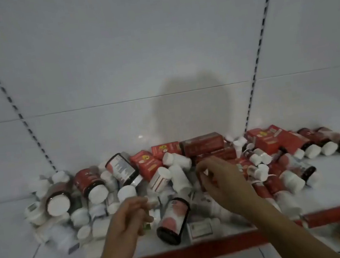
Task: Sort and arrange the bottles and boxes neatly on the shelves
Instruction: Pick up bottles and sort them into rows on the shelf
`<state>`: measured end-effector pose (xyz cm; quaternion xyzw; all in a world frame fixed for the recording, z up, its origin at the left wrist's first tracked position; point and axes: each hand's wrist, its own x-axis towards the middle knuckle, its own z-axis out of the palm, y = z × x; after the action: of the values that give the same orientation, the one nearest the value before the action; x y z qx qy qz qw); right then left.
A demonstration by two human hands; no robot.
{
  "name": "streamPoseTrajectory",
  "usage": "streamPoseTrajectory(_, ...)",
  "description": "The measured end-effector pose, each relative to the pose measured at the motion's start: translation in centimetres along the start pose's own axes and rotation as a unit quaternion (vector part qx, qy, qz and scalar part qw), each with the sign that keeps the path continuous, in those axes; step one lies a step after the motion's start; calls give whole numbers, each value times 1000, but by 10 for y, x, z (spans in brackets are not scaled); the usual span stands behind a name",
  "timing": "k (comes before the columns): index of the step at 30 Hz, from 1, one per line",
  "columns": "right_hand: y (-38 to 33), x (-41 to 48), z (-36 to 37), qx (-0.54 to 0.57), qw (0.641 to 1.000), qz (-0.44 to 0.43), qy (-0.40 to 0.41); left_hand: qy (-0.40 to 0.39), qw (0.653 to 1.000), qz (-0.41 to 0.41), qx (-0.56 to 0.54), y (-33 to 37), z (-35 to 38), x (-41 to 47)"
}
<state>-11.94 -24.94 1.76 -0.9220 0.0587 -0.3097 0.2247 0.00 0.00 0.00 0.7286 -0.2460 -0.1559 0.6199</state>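
Left of your left hand (129, 218), the heap on the shelf (6, 237) includes a dark bottle (58, 198) lying with its white cap toward you, and a red-labelled bottle (89, 183) just beside it. Both are smooth and round. I judge they will roll, so take each round the body, not by the cap.

Your left hand hangs over the front of the heap with its fingers curled. Blur prevents telling whether it holds anything.

Between your hands lies a pink-labelled bottle (173, 219), base toward you, near the shelf's front edge. Its label looks glossy and is probably slick. Beyond it sit plain white bottles (179, 175), which are likely light, and a bright red box (147, 164).

Your right hand (224, 184) is over the middle of the heap, fingers bent down onto red packaging. I cannot tell whether it has a grip.

Beyond that hand lies a dark red carton (203, 144). It appears to be thin card, light and easily crushed, so hold it by the broad faces.

Right of that hand are more red boxes (270, 139), then a row of capped bottles (322, 143) lying side by side.
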Motion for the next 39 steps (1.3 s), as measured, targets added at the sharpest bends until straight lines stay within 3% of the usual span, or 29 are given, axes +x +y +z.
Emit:
streamPoseTrajectory(2, 30, 26, 8, -60, 995, 71, 36, 27, 999, 43, -4, 5, 22, 29)
streamPoseTrajectory(4, 49, 38, 24, -114, 982, 147, 27, 6, 994, 92, 52, 17, 45, 50)
streamPoseTrajectory(7, 59, 25, 42, -138, 980, 143, 33, -39, 967, 182, 176, 32, 74, 77)
streamPoseTrajectory(13, 78, 28, 19, 56, 984, 165, 32, -130, 896, 302, 300, 58, 128, 166)
streamPoseTrajectory(17, 90, 28, -2, 112, 970, 206, 60, -209, 847, 291, 392, 52, 169, 214)
streamPoseTrajectory(19, 99, 31, -11, 194, 945, 252, 73, -217, 819, 266, 460, 41, 179, 221)
streamPoseTrajectory(22, 114, 32, -23, 312, 890, 309, 120, -182, 825, 272, 461, 25, 183, 222)
streamPoseTrajectory(23, 119, 30, -24, 280, 898, 310, 139, -176, 826, 279, 457, 23, 183, 223)
streamPoseTrajectory(25, 131, 23, -28, 106, 935, 291, 172, -178, 830, 278, 449, 21, 182, 225)
streamPoseTrajectory(27, 145, 22, -39, -36, 948, 262, 179, -185, 841, 269, 432, 21, 181, 224)
streamPoseTrajectory(29, 162, 31, -53, -74, 960, 249, 103, -192, 844, 266, 424, 21, 180, 223)
streamPoseTrajectory(32, 179, 51, -61, -105, 968, 208, -89, -200, 840, 269, 427, 21, 179, 226)
streamPoseTrajectory(36, 192, 58, -74, -71, 979, 173, -77, -221, 822, 265, 452, 23, 178, 231)
streamPoseTrajectory(39, 195, 57, -74, -36, 972, 127, -192, -261, 804, 247, 473, 41, 184, 235)
